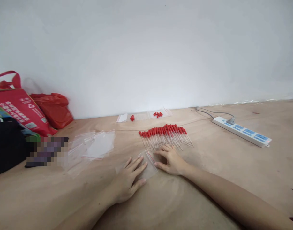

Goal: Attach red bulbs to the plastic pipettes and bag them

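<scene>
My left hand [131, 180] lies flat with its fingers spread, pressing on a clear zip-lock bag [148, 171] on the table. At the bag's zip end rests my right hand [171, 161], its fingers bent and its thumb and forefinger apart, with nothing visible between them. Just beyond the right fingertips is a row of glass droppers [161, 135] with red rubber bulbs, their thin tubes pointing toward me. Further left lies a loose pile of clear zip-lock bags [100, 145], some with white backing.
By the wall are loose red bulbs [158, 114], thin glass tubes [142, 116] and a small white packet [122, 118]. A power strip [242, 131] with a plugged-in cord sits right. Red bags [54, 108], a black item [7, 147] and a blurred-out flat object [48, 151] stand left.
</scene>
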Tool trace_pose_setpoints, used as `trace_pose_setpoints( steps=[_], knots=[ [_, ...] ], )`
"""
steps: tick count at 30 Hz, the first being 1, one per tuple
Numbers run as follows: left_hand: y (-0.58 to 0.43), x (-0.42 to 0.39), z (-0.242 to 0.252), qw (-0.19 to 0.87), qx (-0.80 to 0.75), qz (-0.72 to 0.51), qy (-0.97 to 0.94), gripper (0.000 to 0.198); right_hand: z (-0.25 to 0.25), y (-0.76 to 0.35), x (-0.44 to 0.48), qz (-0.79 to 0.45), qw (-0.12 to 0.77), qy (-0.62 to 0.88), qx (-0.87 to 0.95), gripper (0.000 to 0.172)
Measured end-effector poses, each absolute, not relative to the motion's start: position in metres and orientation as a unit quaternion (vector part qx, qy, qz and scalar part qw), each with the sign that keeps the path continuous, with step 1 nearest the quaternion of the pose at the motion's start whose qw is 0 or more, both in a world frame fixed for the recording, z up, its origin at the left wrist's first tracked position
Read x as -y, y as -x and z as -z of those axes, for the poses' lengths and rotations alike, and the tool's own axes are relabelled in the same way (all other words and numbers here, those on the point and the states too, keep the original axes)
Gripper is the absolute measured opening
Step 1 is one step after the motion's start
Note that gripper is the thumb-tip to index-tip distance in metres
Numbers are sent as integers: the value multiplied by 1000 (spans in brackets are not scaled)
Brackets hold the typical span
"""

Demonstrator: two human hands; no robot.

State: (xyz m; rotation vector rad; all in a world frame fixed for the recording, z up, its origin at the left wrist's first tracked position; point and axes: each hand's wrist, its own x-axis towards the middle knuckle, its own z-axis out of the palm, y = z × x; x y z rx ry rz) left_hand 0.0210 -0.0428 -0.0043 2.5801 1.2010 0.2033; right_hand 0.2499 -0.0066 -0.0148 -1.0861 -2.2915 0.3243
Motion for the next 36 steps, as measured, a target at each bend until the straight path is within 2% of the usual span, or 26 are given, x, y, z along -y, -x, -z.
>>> trace_pose_setpoints(
  steps=[13, 19, 30, 36],
  knots=[
    [-17, 35, -1, 160, -326, -70, -929, 59, 22, -255, 14, -143, 342, 246, 896, 24],
    [-17, 32, 4, 158, -311, -66, -935, 61, 20, -257, 17, -132, 384, 278, 871, 20],
    [-19, 32, 2, 148, -309, -59, -937, 58, 22, -262, 12, -123, 351, 304, 877, 27],
    [-18, 31, 4, 147, -309, -68, -937, 58, 19, -262, 11, -165, 322, 260, 895, 30]
  ],
)
